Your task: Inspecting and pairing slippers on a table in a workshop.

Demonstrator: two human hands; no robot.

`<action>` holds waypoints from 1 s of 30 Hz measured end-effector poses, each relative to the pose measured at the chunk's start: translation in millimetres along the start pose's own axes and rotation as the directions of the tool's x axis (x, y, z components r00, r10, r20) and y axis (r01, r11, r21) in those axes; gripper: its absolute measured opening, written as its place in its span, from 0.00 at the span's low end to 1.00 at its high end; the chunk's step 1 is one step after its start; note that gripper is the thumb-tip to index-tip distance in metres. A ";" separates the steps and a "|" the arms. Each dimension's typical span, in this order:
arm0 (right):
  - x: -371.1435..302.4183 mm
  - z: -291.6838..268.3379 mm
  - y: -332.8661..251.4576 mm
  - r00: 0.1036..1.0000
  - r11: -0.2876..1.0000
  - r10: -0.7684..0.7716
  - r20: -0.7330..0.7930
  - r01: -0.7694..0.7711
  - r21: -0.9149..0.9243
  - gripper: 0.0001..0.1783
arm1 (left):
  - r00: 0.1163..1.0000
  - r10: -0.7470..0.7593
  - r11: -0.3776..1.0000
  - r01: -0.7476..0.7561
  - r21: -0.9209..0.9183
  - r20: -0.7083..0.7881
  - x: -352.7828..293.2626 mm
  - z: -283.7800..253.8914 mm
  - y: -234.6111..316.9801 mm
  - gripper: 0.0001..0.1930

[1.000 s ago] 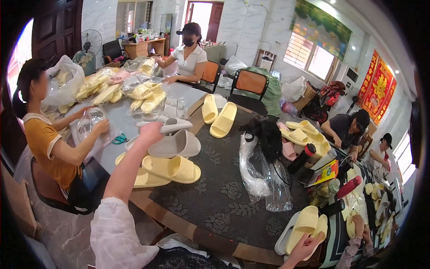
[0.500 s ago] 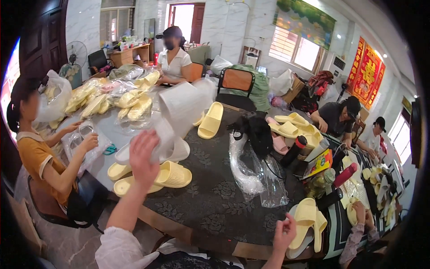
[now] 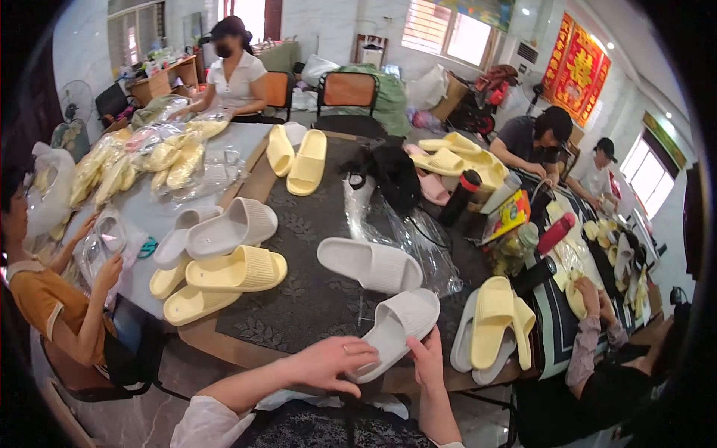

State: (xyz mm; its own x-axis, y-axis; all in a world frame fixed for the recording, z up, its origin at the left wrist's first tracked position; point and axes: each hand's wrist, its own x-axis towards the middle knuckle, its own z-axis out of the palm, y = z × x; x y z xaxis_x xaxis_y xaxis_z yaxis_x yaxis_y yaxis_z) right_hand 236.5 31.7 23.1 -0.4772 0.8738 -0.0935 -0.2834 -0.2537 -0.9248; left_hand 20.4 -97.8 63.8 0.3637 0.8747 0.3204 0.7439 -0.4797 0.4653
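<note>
A light grey slide slipper (image 3: 411, 312) is tilted at the table's near edge, toe pointing away to the right. My right hand (image 3: 427, 357) grips its right side, thumb on the rim and fingers behind. My left hand (image 3: 325, 364), a ring on one finger, is open at the heel; its fingers lie over the sole, thumb apart. Just beyond lies a second grey slipper (image 3: 385, 267). To the left, grey slippers (image 3: 243, 224) rest on yellow slippers (image 3: 246, 269). At my right stands a group of yellow slippers (image 3: 493, 313) with grey ones beneath.
Yellow slippers (image 3: 306, 166) sit at the far table edge. Clear plastic bags (image 3: 426, 239) and a black cap (image 3: 396, 179) lie beyond my hands. Bottles (image 3: 459, 198) stand to the right. Bagged slippers (image 3: 179, 160) cover the left table. Several other people work around.
My left hand has come from the left stack to the near middle, where two grey slippers now are. My right hand has taken hold of one. The view has turned right.
</note>
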 end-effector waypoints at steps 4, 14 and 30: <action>-11.4 -43.7 17.1 0.994 0.992 -0.078 -0.072 0.070 -0.101 0.41 | 0.943 -0.039 0.994 0.071 0.087 -0.330 30.0 -25.0 -47.1 0.33; -32.6 -55.6 31.9 0.977 0.987 -0.080 -0.196 0.050 -0.152 0.40 | 0.941 -0.332 0.917 0.339 0.211 -0.072 69.0 19.5 -139.8 0.26; 1.3 -13.4 27.1 0.989 0.473 -0.127 0.071 0.123 -0.872 0.44 | 0.713 -0.685 0.728 0.668 0.151 0.149 -30.1 55.7 7.5 0.21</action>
State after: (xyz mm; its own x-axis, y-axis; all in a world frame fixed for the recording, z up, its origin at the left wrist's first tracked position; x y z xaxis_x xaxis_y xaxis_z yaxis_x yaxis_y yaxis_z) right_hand 239.4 31.5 -7.0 -0.4951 0.8673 0.0511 0.5327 0.3495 -0.7708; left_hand 46.3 -124.0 11.7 -0.1667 0.9627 -0.2130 0.8697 0.2454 0.4282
